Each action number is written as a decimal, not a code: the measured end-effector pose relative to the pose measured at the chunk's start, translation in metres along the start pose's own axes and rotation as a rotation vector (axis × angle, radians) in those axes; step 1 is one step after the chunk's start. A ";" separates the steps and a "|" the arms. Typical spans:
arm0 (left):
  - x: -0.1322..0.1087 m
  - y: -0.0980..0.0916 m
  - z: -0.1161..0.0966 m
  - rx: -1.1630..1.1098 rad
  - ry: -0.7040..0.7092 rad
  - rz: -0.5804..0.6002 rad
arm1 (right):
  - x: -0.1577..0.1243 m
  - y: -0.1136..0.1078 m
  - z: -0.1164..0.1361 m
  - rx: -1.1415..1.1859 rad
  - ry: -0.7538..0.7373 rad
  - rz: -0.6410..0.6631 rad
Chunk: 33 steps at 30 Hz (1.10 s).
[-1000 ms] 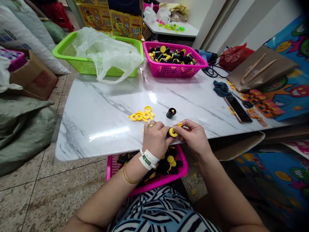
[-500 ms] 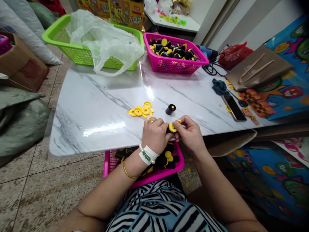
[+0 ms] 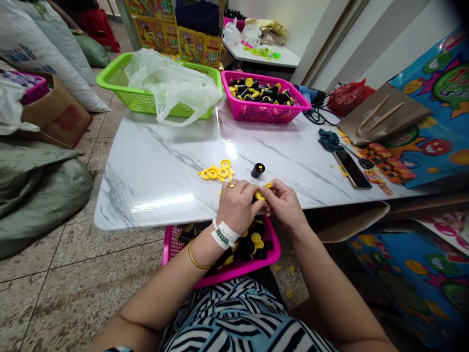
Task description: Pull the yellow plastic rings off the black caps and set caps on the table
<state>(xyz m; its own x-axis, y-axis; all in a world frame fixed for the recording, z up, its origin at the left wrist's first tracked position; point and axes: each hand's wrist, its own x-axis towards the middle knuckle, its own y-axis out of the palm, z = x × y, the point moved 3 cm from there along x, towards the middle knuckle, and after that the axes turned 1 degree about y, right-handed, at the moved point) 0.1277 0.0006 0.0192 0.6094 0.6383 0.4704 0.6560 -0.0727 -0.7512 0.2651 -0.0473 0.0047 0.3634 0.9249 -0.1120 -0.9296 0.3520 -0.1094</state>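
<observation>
My left hand point(image 3: 237, 205) is wrapped round a black cylinder, mostly hidden by the fingers, at the table's front edge. A yellow ring point(image 3: 260, 195) sits on the end of that cylinder. My right hand point(image 3: 286, 203) pinches at the ring with thumb and finger, and a small yellow disc point(image 3: 268, 185) shows at its fingertips. Just beyond the hands another black cylinder point(image 3: 258, 170) stands upright on the white marbled table point(image 3: 164, 161). Several loose yellow rings point(image 3: 212, 172) lie in a pile to its left.
A pink basket point(image 3: 273, 264) of black and yellow pieces is below the table edge, under my forearms. At the back stand a green basket point(image 3: 128, 100) with a plastic bag and another pink basket point(image 3: 264, 115). A phone point(image 3: 352, 170) lies at right.
The view has tilted up and shifted, so the table and baskets appear lower and farther right at the left side. My hands keep nearly the same hold; the yellow ring looks more tilted.
</observation>
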 end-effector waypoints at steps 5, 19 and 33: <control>0.002 0.008 0.004 -0.013 -0.004 0.030 | 0.005 0.001 0.009 -0.078 0.111 0.215; -0.002 0.013 0.008 -0.004 0.020 0.029 | 0.011 -0.014 -0.003 0.193 0.185 0.111; -0.002 0.012 0.009 -0.053 0.029 0.022 | 0.029 -0.015 0.017 0.010 0.420 0.539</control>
<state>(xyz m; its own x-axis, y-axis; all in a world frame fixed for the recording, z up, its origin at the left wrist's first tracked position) 0.1302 0.0052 0.0046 0.6360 0.6133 0.4683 0.6648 -0.1274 -0.7361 0.2889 -0.0238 0.0199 -0.1595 0.8376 -0.5225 -0.9872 -0.1390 0.0787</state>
